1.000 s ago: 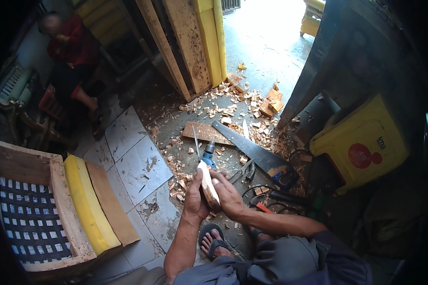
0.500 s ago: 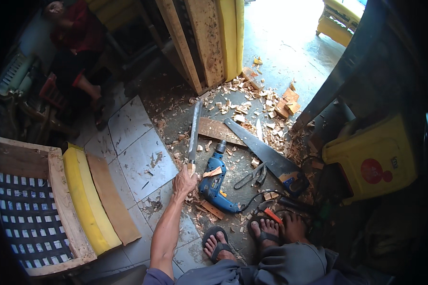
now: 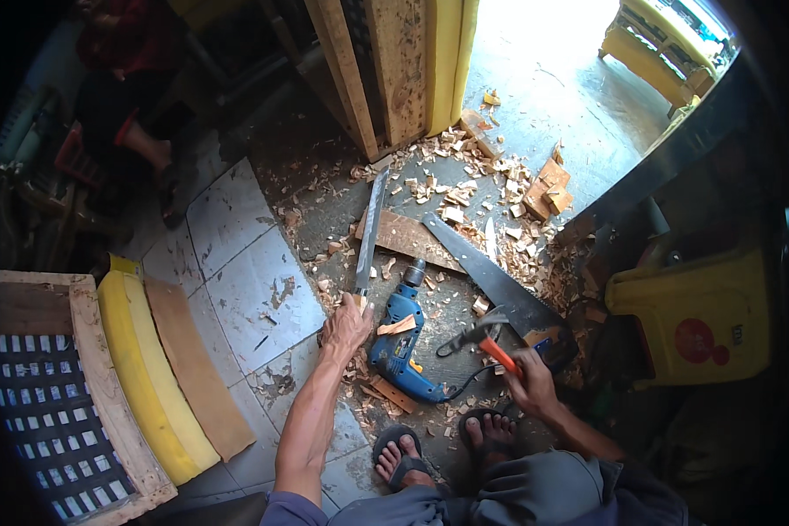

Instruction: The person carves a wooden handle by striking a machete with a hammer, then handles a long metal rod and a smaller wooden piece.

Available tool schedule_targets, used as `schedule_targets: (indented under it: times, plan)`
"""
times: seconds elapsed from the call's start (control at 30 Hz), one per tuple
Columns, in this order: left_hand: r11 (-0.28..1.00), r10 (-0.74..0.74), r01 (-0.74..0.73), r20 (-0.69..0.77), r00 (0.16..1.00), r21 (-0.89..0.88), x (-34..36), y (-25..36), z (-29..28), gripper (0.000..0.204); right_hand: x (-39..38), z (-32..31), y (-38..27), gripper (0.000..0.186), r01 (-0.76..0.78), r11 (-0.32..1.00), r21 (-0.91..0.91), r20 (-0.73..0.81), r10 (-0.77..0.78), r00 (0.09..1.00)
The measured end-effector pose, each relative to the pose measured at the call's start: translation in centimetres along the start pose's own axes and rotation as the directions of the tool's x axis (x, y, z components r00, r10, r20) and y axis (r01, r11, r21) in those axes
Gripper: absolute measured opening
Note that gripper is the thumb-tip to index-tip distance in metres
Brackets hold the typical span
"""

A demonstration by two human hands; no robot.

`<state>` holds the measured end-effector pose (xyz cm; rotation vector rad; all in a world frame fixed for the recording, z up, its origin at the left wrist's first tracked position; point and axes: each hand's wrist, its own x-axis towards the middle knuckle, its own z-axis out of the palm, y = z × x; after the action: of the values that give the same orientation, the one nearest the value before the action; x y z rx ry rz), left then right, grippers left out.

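My left hand (image 3: 348, 326) is closed around the wooden handle of a long, straight metal blade (image 3: 373, 226), which points away from me over the floor. In my right hand (image 3: 532, 382) is a hammer (image 3: 500, 354) with an orange handle; its dark head is raised over a pair of pliers that it partly hides. Between my hands lies a blue power drill (image 3: 400, 337) with a wood chip on top. Beyond the hammer a handsaw (image 3: 491, 273) rests on the floor, its tip by a flat brown board (image 3: 412, 240).
Wood chips (image 3: 451, 195) and offcuts (image 3: 548, 188) litter the floor. A webbed wooden frame (image 3: 88, 351) with yellow foam stands at left, another upright frame (image 3: 394, 70) ahead. A yellow container (image 3: 693, 316) is at right. Someone sits at far left, legs (image 3: 145, 145) showing.
My right hand has risen from beside my right foot and lifted the hammer off the floor, over the pliers. My left hand still grips the blade's handle. The view has shifted slightly.
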<state>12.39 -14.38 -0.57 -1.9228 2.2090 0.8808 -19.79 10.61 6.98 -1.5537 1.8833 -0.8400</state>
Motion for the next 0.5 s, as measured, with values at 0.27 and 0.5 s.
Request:
schedule_targets:
  times: [0.27, 0.5]
  plan:
    - [0.998, -0.03, 0.029, 0.031, 0.999, 0.054, 0.1, 0.5, -0.5, 0.066, 22.0, 10.0, -2.0, 0.034, 0.243, 0.946, -0.212, 0.004, -0.248, 0.969]
    - [0.998, -0.044, 0.041, 0.06, 0.997, 0.054, 0.6, 0.0, -0.7, 0.063, 26.8, 10.8, -2.0, 0.032, 0.227, 0.925, -0.303, 0.12, -0.199, 0.973]
